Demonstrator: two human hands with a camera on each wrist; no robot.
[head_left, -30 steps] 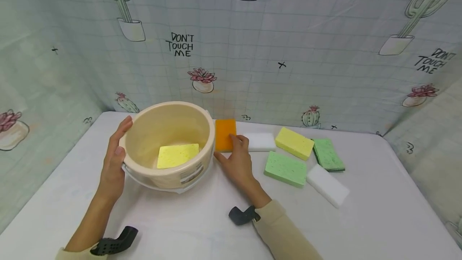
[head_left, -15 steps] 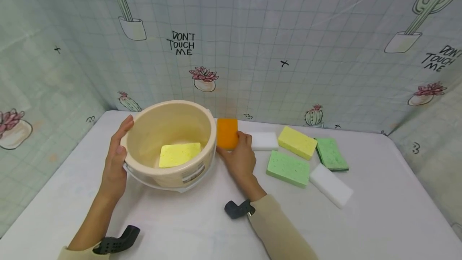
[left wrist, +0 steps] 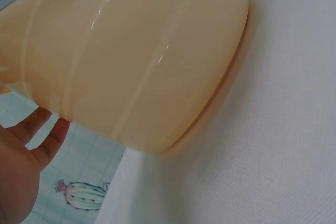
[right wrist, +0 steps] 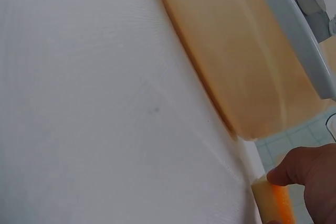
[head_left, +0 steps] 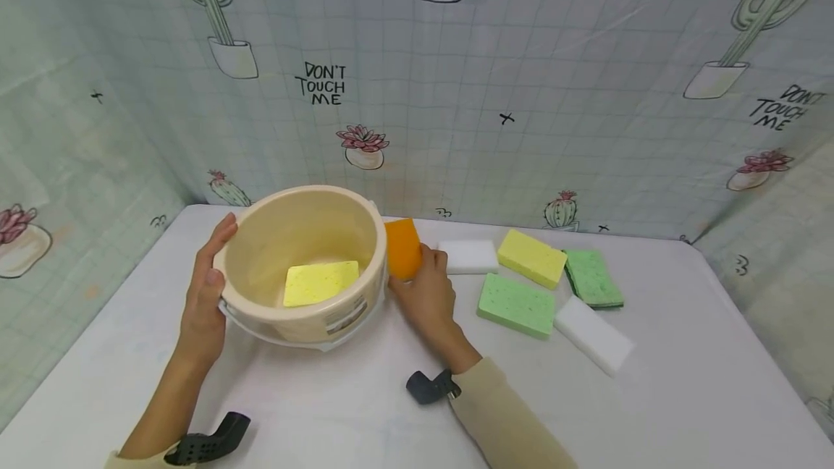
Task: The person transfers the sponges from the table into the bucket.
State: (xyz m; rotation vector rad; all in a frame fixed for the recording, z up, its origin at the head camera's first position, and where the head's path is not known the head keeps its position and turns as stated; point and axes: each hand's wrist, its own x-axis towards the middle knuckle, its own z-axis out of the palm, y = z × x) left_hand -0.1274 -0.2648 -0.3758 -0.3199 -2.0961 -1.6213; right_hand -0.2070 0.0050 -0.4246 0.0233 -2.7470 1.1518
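Note:
A cream bucket point(head_left: 244, 295) with a pale handle stands at left on the table, with a yellow sponge point(head_left: 321, 284) inside. My left hand point(head_left: 203, 310) lies along the bucket's left side, its fingers extended against the outer wall; the left wrist view has those fingertips point(left wrist: 55, 137) at the wall. Just right of the bucket, my right hand point(head_left: 426, 299) pinches an orange sponge point(head_left: 403, 248) between thumb and fingers. In the right wrist view, this sponge point(right wrist: 275, 203) shows an orange layer and a tan layer, with the thumb at its near end.
Right of the right hand lie a white sponge point(head_left: 470, 258), a yellow sponge point(head_left: 532, 259), a light green sponge point(head_left: 517, 306), a darker green sponge point(head_left: 593, 279) and another white sponge point(head_left: 593, 335). A patterned cloth point(head_left: 443, 93) hangs behind and beside the white table point(head_left: 365, 411).
The orange sponge has turned a little and shifted left toward the bucket, with my right hand now pinching it. The left hand and bucket hold their place.

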